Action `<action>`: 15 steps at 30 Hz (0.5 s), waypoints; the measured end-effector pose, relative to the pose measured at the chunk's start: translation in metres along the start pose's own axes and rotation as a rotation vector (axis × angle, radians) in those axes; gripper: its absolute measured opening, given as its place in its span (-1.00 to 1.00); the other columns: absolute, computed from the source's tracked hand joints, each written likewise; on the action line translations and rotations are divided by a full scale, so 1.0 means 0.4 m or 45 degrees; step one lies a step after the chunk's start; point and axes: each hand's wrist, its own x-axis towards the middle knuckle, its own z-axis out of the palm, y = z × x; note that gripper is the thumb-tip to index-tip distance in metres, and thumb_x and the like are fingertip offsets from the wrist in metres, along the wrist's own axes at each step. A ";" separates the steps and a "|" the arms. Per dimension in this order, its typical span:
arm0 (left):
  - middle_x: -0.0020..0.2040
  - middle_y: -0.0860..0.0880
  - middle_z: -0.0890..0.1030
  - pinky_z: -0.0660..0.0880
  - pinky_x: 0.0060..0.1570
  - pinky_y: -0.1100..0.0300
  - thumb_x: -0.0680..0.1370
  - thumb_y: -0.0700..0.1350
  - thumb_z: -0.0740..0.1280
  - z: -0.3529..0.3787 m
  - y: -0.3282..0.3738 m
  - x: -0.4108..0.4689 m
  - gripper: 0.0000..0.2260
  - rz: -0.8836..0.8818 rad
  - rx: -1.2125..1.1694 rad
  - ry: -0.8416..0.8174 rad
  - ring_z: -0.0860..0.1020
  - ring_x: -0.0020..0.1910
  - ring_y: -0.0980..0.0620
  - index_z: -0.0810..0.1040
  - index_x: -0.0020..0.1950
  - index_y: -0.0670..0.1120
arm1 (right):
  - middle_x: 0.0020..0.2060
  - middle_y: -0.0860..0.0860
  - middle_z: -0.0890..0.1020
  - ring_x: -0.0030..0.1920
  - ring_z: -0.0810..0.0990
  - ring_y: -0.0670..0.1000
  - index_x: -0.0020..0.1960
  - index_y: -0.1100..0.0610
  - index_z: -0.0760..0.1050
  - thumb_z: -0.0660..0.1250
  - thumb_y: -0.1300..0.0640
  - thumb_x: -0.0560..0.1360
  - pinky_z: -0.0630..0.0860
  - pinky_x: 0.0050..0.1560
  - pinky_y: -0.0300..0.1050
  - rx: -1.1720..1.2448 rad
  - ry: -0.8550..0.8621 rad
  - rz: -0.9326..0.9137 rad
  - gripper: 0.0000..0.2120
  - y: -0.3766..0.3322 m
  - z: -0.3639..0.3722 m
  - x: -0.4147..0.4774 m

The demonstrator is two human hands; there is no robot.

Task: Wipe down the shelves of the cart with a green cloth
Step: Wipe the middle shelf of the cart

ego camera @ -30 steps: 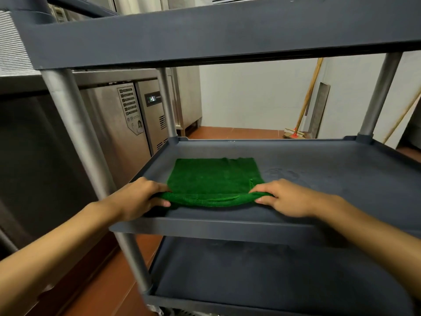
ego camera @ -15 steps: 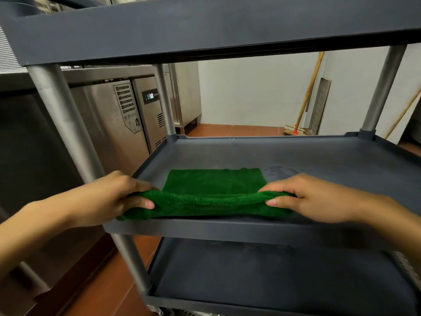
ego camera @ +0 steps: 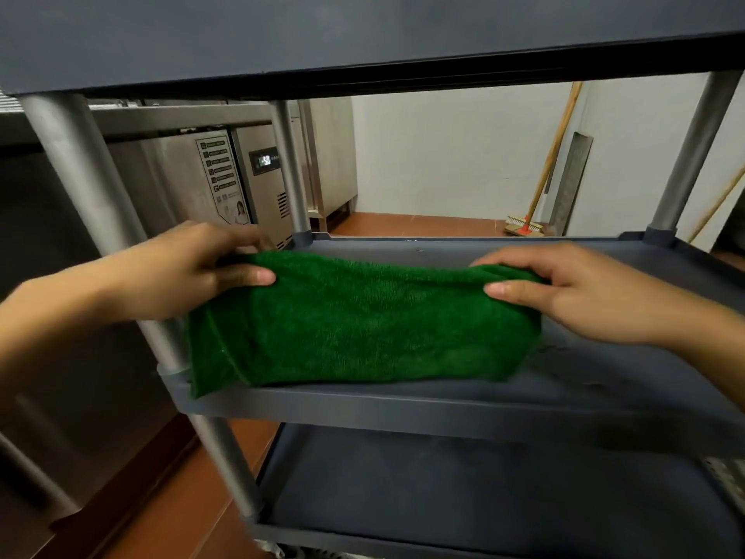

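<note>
A green cloth (ego camera: pixel 363 328) hangs stretched between both hands above the middle shelf (ego camera: pixel 463 409) of a dark grey cart. Its lower edge rests on the shelf near the front lip, and its left corner droops over that lip. My left hand (ego camera: pixel 197 272) pinches the cloth's upper left corner, next to the cart's front left post (ego camera: pixel 100 211). My right hand (ego camera: pixel 572 292) pinches the upper right corner over the shelf. The top shelf (ego camera: pixel 363 34) spans the view overhead, and the bottom shelf (ego camera: pixel 483 490) lies below.
A stainless steel fridge unit (ego camera: pixel 225 183) with a label and a digital display stands left of the cart. A broom (ego camera: pixel 536 195) and a metal panel (ego camera: pixel 570 183) lean on the white wall behind. The floor (ego camera: pixel 161 506) is red-brown tile.
Both hands have lifted the cloth's near edge up off the middle shelf, so the cloth now hangs as a sheet between them instead of lying flat. The view has moved closer.
</note>
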 end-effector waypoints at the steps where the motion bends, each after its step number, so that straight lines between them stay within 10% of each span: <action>1: -0.02 0.12 0.67 0.62 -0.02 0.08 0.49 0.13 0.29 0.008 -0.008 0.023 -0.78 -0.028 0.029 0.001 0.64 -0.01 0.18 0.54 0.10 0.12 | 0.10 -0.24 0.63 0.12 0.59 -0.21 0.20 -0.19 0.53 0.28 -0.02 0.57 0.51 0.21 -0.07 -0.039 0.026 0.026 -0.77 0.022 0.005 0.024; 15: 0.26 0.01 0.47 0.55 0.13 -0.03 0.49 0.04 0.44 0.244 -0.164 0.190 -0.59 -0.140 0.541 0.071 0.51 0.16 -0.02 0.44 0.30 0.09 | 0.21 0.00 0.54 0.19 0.52 -0.01 0.33 -0.01 0.44 0.39 0.05 0.53 0.46 0.25 -0.06 -0.386 0.104 0.280 -0.61 0.233 0.181 0.158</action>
